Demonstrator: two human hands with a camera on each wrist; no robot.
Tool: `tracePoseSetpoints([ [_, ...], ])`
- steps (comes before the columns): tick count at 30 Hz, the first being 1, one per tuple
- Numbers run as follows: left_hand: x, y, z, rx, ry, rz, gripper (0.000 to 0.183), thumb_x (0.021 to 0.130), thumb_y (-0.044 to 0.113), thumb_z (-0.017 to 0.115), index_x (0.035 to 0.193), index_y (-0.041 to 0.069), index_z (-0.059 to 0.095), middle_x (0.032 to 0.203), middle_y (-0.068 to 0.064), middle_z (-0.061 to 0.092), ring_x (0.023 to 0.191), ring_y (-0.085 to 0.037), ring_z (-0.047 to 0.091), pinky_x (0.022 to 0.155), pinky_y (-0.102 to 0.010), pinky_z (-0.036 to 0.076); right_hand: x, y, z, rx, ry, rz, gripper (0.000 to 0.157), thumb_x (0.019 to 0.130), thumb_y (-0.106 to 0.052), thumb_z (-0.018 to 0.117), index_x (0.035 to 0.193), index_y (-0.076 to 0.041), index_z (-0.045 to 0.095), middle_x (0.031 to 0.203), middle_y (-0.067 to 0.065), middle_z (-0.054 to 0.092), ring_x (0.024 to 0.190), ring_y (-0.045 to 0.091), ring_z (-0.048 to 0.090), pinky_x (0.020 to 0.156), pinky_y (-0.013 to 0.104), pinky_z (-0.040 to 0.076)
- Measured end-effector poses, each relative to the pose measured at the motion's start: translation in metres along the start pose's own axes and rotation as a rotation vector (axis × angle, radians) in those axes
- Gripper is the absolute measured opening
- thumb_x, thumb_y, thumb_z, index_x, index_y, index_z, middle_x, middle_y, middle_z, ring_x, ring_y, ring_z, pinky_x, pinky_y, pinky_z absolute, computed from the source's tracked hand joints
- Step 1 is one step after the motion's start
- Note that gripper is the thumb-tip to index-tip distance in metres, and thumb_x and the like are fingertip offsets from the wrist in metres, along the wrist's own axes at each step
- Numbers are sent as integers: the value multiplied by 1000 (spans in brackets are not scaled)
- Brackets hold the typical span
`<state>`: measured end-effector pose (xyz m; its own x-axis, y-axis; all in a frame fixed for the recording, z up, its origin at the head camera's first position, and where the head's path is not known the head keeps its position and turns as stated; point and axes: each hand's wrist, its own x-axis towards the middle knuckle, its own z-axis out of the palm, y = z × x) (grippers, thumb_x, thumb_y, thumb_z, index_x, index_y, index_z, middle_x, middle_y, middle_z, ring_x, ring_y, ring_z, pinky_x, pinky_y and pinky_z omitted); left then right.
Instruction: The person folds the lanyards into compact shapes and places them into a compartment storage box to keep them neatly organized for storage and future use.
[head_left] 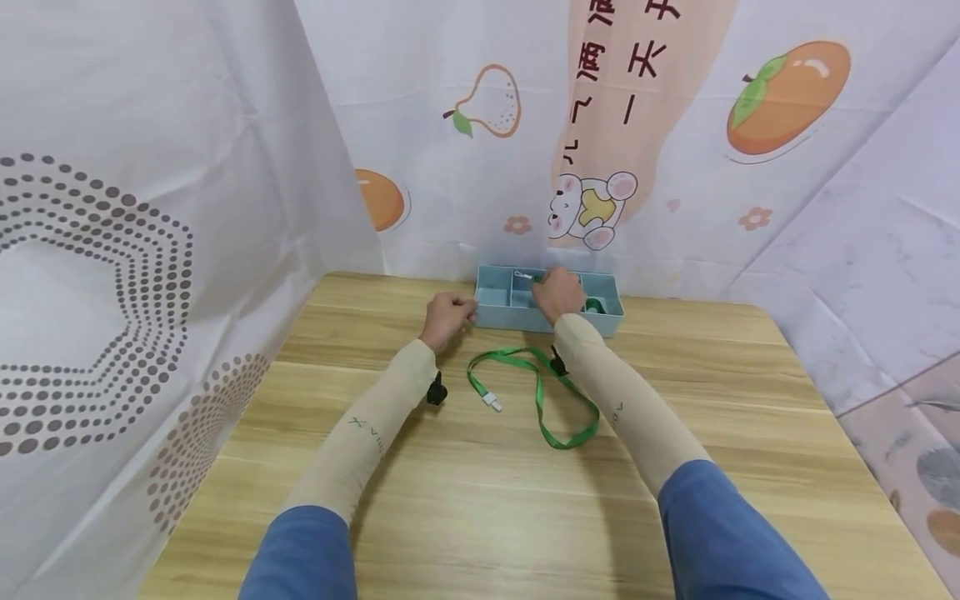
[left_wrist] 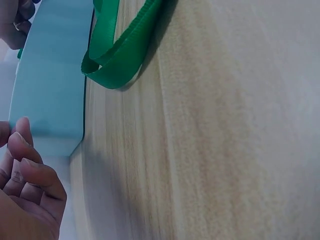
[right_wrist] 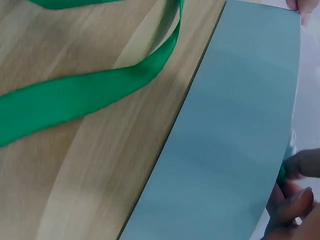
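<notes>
A light blue divided box (head_left: 517,317) stands at the back of the table. My left hand (head_left: 447,318) is at its left end, thumb and finger pinching the rim at the corner. My right hand (head_left: 559,293) reaches over the front wall into the middle compartment. Its fingers (right_wrist: 295,205) hold a bit of green lanyard (right_wrist: 283,173), mostly hidden by the hand and wall. A pale clip (head_left: 523,276) shows beside it in that compartment. Another green lanyard (head_left: 539,400) lies loosely looped on the table before the box, its white clip (head_left: 491,401) toward the left.
Green coiled material (head_left: 594,306) sits in the box's right compartment. A printed cloth (head_left: 450,217) hangs right behind the box, and another cloth (head_left: 247,208) lines the left side. The wooden table (head_left: 480,517) extends toward me between both forearms.
</notes>
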<state>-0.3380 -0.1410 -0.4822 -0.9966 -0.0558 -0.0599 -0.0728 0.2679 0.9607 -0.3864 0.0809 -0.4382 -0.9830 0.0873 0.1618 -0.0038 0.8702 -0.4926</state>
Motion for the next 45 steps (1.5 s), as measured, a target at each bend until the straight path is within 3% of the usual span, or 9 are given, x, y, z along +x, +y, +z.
tracePoseSetpoints([
  [5,1,1,-1,0,13,9,27,103,29,67,99,4,76,88,-15,73,75,-26,67,64,-34,56,3,-4,1,12,24,15,43,95,-17,57,56,-15,39,51,-2,28,50,19,30,48,38,32],
  [13,-1,0,-3,1,20,-3,25,103,25,66,97,3,75,89,-16,74,80,-30,68,60,-30,54,0,-12,9,-158,-41,-70,31,97,-18,67,70,-9,57,70,9,61,65,28,61,61,48,54],
  [19,0,-3,-4,-3,19,-8,24,103,26,66,95,4,75,89,-17,74,79,-31,67,59,-30,53,1,-8,15,-204,-131,-144,25,97,-16,68,72,-9,69,82,11,74,73,33,70,68,53,58],
  [23,1,-5,-5,-5,16,0,26,103,29,67,94,5,75,88,-16,73,79,-32,68,61,-33,55,6,-3,16,-207,-160,-161,11,95,-17,73,89,-9,78,94,10,76,82,35,72,72,54,59],
  [26,2,-6,-4,-2,13,-2,27,103,30,67,94,6,76,87,-15,73,79,-31,68,60,-33,54,11,0,18,-219,-177,-173,12,95,-17,71,96,-9,80,98,11,76,84,35,72,72,54,59],
  [31,2,-5,-2,9,9,8,26,102,28,67,94,6,76,85,-13,73,70,-28,64,58,-30,53,19,4,21,-297,-190,-208,21,99,-13,61,89,-6,77,89,14,74,76,35,71,66,54,58],
  [36,2,-4,0,-27,-1,40,25,103,26,68,96,3,77,86,-16,74,74,-30,67,58,-31,51,24,3,19,-369,-223,-239,26,102,-12,56,84,-3,71,81,17,70,69,35,69,60,52,57],
  [45,-1,-3,0,-32,9,50,27,102,27,68,88,5,76,83,-15,73,79,-39,67,59,-38,50,36,8,26,-347,-306,-210,24,102,-16,55,87,-3,68,85,17,68,69,31,66,58,48,55],
])
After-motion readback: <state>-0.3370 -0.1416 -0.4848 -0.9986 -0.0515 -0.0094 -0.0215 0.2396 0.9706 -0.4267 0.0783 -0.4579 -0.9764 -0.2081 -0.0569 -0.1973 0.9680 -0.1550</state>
